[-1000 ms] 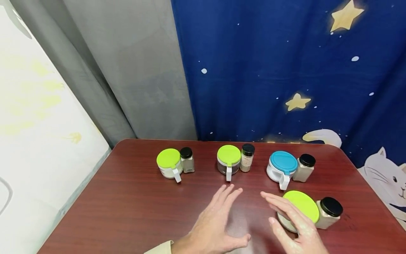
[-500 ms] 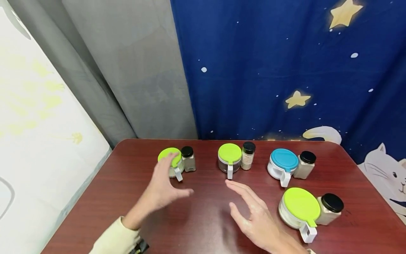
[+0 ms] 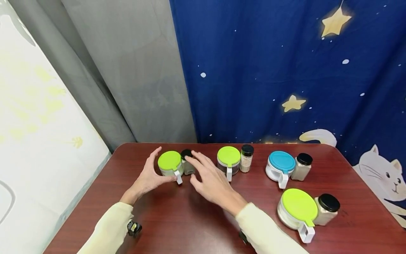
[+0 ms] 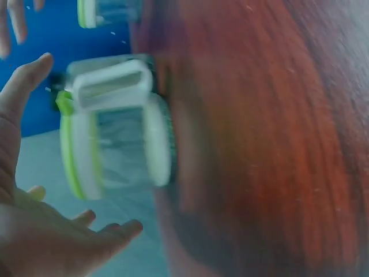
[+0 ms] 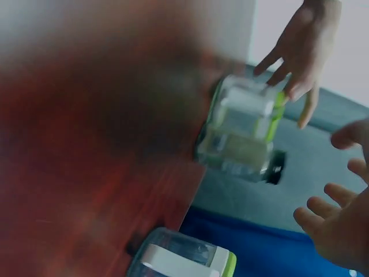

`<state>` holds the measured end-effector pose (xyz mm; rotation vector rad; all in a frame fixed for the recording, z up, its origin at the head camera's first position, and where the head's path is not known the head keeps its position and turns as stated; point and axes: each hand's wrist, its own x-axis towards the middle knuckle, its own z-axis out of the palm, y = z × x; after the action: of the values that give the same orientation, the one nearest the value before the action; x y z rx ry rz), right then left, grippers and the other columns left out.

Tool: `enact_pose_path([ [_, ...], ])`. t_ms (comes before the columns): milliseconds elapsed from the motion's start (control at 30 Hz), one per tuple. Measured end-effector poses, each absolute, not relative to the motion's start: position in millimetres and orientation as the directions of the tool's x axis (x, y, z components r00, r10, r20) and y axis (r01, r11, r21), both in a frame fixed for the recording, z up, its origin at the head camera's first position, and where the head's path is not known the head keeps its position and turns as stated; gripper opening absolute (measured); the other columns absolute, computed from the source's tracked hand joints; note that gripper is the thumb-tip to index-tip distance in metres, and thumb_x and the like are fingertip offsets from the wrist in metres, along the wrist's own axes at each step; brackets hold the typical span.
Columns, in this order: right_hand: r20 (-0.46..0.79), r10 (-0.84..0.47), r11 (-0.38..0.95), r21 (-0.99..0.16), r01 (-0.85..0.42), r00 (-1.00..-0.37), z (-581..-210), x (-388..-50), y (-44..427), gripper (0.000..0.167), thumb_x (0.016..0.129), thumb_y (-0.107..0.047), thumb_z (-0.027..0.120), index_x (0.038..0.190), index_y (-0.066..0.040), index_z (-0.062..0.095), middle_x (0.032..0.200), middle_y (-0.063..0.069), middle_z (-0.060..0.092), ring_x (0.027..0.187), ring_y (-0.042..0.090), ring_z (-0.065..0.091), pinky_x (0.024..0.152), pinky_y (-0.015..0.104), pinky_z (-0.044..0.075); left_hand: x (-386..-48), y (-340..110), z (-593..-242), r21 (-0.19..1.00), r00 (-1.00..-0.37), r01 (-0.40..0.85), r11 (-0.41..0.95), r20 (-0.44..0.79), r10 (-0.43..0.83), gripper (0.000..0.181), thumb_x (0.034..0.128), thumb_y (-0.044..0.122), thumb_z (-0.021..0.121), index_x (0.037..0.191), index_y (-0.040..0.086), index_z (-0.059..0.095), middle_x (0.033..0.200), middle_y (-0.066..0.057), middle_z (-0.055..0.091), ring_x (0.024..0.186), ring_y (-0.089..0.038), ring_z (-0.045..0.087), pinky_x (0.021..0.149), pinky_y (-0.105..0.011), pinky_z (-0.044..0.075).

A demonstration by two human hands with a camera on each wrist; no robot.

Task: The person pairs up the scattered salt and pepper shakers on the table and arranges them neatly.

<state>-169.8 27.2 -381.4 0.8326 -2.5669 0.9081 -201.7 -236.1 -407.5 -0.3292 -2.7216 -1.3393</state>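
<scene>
At the far left of the table stands a seasoning jar (image 3: 169, 160) with a lime-green lid and a white handle. A small black-capped glass bottle (image 3: 189, 170) stands against its right side. My left hand (image 3: 149, 178) spreads around the jar's left side, its thumb by the handle; the left wrist view shows a gap between the fingers and the jar (image 4: 124, 144). Just right of the bottle, my right hand (image 3: 210, 178) reaches over with fingers spread, partly covering the cap. In the right wrist view that hand (image 5: 340, 225) is apart from the bottle (image 5: 236, 153).
Rightward along the back are a green-lidded jar (image 3: 229, 156) with a black-capped shaker (image 3: 246, 160), and a blue-lidded jar (image 3: 281, 162) with a square bottle (image 3: 301, 168). Nearer stand a larger green-lidded jar (image 3: 299, 208) and bottle (image 3: 326, 211). Curtains (image 3: 253, 70) hang behind the table.
Both hands have moved left and away from me, from mid-table to the leftmost jar and bottle. The jars and bottles have stayed in place.
</scene>
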Motion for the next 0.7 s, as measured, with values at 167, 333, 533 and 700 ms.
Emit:
enact_pose_path([
  [167,0.311,-0.499,0.717,-0.377,-0.587,-0.809,-389,-217,3,0.071,0.096,-0.013,0.066,0.16,-0.023,0.035,0.165,0.007,0.025,0.15,0.027,0.025,0.1,0.048,0.048,-210,-228,-421,0.748,-0.965,0.26,0.611,0.224,0.136,0.114,0.07,0.034,0.095,0.159,0.014,0.027,0.153,-0.022,0.028,0.135,-0.038,0.032,0.106,-0.061,0.032],
  [333,0.205,-0.501,0.718,-0.443,-0.536,-0.841,-407,-237,1,0.081,0.096,-0.01,0.07,0.162,-0.027,0.028,0.165,0.008,0.023,0.147,0.028,0.031,0.102,0.047,0.046,-209,-211,-425,0.681,-0.986,0.142,0.718,0.157,0.046,0.109,0.069,0.044,0.094,0.156,0.022,0.032,0.144,-0.024,0.032,0.123,-0.039,0.045,0.094,-0.057,0.044],
  [533,0.299,-0.517,0.586,-0.56,-0.586,-0.802,-419,-249,-1,0.069,0.096,-0.012,0.072,0.155,-0.021,0.035,0.154,0.007,0.04,0.134,0.023,0.049,0.104,0.04,0.044,-214,-212,-429,0.674,-0.986,0.119,0.729,0.167,0.006,0.101,0.068,0.037,0.095,0.152,0.026,0.04,0.134,-0.018,0.039,0.107,-0.037,0.057,0.088,-0.053,0.048],
  [700,0.331,-0.475,0.526,-0.636,-0.565,-0.815,-419,-253,-3,0.061,0.094,-0.008,0.074,0.145,-0.018,0.043,0.135,0.004,0.054,0.12,0.018,0.055,0.1,0.039,0.046,-217,-220,-432,0.701,-0.983,0.176,0.692,0.16,0.088,0.101,0.0642,0.037,0.097,0.15,0.027,0.045,0.135,-0.015,0.042,0.112,-0.031,0.053,0.092,-0.05,0.045],
])
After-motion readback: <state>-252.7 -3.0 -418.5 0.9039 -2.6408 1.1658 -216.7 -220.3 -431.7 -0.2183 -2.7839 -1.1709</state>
